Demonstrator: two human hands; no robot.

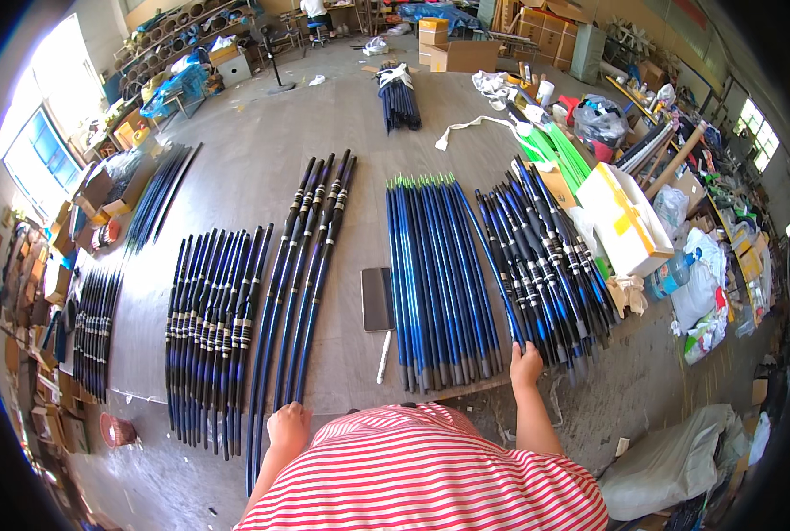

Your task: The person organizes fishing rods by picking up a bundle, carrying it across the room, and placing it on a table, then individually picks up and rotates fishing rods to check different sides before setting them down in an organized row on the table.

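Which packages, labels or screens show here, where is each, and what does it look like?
White box: right of the rods, long, open, yellow tape.
Cardboard boxes: far end of the floor, brown, stacked.
Dark tablet: flat between rod bundles, screen off.
Water bottle: right, lying down, clear with a blue label.

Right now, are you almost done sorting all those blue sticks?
Partly. Several groups already lie in neat rows, like the plain blue rods. The right hand is on the messy pile, the left hand on the long rods. That pile remains untidy.
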